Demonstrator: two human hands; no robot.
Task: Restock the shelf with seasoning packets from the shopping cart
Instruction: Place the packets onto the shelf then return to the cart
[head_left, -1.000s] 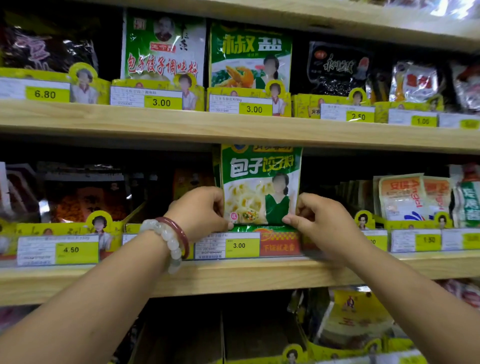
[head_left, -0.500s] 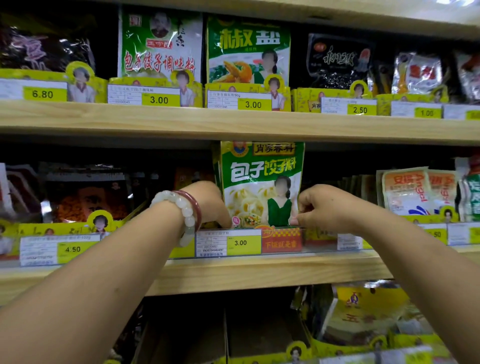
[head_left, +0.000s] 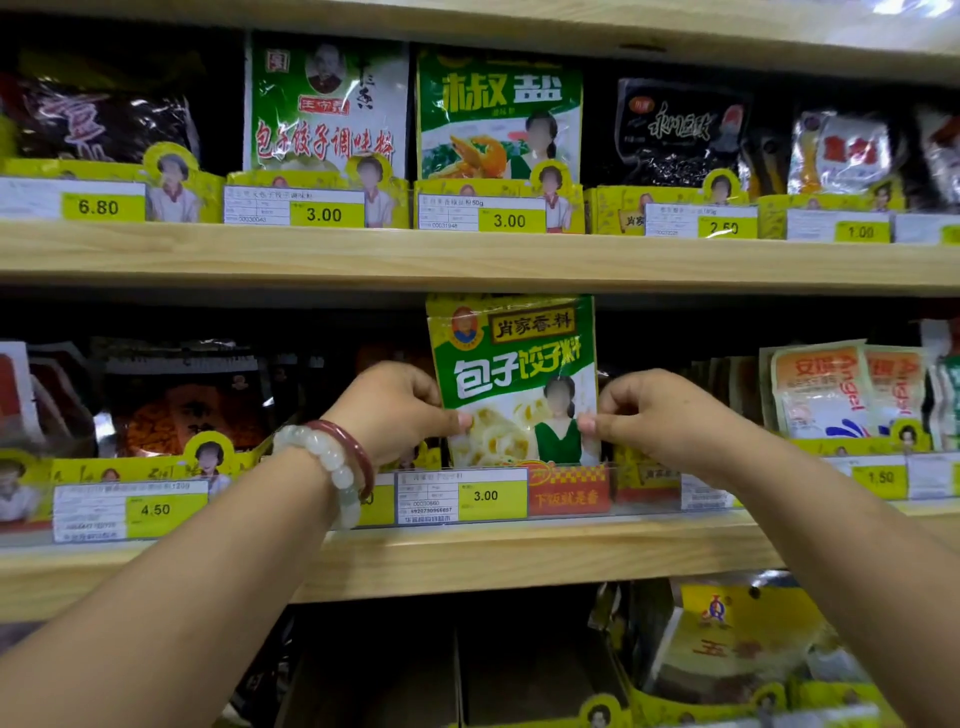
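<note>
A green and white seasoning packet stands upright on the middle wooden shelf, behind the 3.00 price tag. My left hand, with a bead bracelet on the wrist, pinches the packet's left edge. My right hand pinches its right edge. The packet's bottom is hidden behind the clear tag rail. The shopping cart is out of view.
The upper shelf holds green seasoning packets and dark bags. Dark orange packets stand left of my hands, white Angel packets to the right. Yellow packets lie on the shelf below.
Both hands have moved up the packet's sides from near its bottom corners to mid height. The packet stands a little higher and straighter in its slot.
</note>
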